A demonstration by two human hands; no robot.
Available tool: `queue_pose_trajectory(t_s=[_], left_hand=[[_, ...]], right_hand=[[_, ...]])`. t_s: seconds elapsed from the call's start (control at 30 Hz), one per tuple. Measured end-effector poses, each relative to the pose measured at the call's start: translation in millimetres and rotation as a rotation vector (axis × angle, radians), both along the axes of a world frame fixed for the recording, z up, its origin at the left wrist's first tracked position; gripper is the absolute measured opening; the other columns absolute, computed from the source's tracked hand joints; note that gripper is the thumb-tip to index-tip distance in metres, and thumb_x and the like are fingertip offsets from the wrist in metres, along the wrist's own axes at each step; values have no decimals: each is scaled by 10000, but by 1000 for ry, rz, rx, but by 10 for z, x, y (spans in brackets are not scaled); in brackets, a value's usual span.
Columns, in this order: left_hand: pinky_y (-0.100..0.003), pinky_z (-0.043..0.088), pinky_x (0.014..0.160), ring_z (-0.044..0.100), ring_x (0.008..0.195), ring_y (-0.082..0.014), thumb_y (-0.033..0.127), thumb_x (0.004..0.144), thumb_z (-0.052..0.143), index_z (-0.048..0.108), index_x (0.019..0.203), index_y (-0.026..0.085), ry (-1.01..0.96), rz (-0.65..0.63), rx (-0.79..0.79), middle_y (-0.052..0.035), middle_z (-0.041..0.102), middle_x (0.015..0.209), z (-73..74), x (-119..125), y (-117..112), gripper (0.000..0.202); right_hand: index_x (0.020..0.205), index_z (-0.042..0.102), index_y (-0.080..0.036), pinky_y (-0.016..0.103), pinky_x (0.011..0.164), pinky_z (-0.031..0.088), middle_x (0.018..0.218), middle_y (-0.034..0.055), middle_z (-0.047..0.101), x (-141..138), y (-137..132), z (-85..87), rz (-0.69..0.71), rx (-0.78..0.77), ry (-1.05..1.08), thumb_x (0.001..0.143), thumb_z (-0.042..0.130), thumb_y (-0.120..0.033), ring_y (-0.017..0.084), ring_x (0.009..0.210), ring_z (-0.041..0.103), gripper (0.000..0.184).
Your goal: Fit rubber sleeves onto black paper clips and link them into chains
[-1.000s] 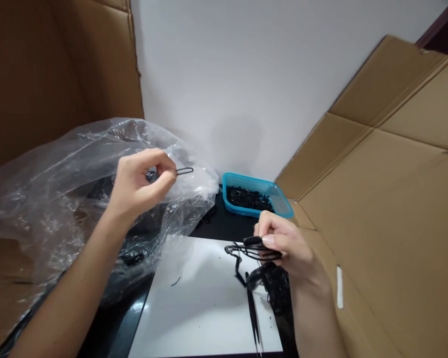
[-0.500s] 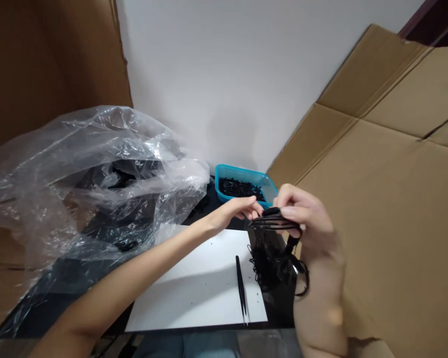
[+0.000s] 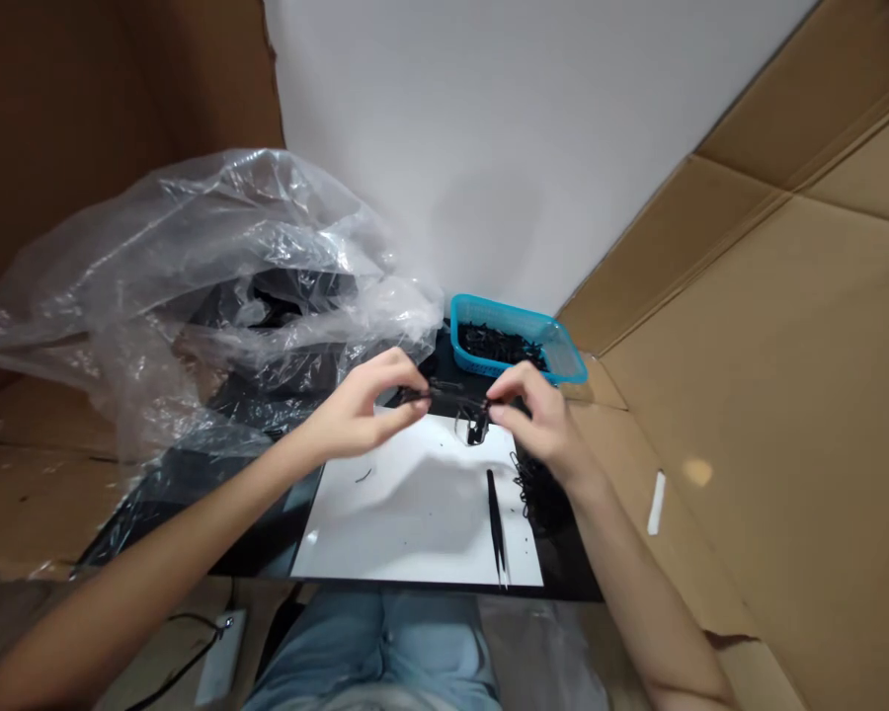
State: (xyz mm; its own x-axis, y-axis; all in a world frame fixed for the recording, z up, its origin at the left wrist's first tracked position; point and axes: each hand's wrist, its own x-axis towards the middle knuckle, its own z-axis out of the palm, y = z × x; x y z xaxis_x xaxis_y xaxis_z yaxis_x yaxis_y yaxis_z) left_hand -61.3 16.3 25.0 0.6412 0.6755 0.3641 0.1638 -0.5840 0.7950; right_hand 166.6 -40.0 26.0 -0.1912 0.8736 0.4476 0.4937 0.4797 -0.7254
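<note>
Between my hands, above the white sheet (image 3: 385, 523), stretches a bundle of thin black strands (image 3: 455, 393); its exact kind is blurred. My left hand (image 3: 377, 405) pinches the left end between thumb and fingers. At the right end, my right hand (image 3: 529, 415) pinches it the same way. A small dark piece with loops (image 3: 476, 427) hangs from the bundle near my right fingertips. Below my right hand, a heap of black looped pieces (image 3: 540, 494) lies at the sheet's right edge, partly hidden by my forearm. Black tweezers (image 3: 496, 523) rest on the sheet, tips toward me.
A blue plastic basket (image 3: 578, 367) with many small black pieces stands at the back against the wall. Clear plastic bags (image 3: 214, 247) bulge over the left side. Cardboard walls (image 3: 770, 395) close in both sides. A short black scrap (image 3: 363, 475) lies on the sheet.
My hands have moved apart and the black bundle now stretches between them. The right hand has come left and lower. The whole view has shifted, showing my lap. A scrap now shows on the sheet.
</note>
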Motion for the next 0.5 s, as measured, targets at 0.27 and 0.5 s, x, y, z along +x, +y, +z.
queue_pose_trajectory(t_s=[0.27,0.5], left_hand=[[-309,371,773,502,835,-220,296,746,616,579,865,175,429,-216,18,-51,544,888,-698,-564,-534,174],[-409,372,936,445,1081,-301,601,667,656,388,1289,193,-80,-275,-281,-118,452,1190,-516,-364,-399,791]], right_hand=[[855,517,-194,307,650,444,782,28,573,-326,-518,-986,241,-357,-73,747,449,-112,172,714,558,151],[935,433,-248,198,451,412,842,-41,536,-454,-155,-150,352,-715,708,623,649,-263,74,519,539,380]])
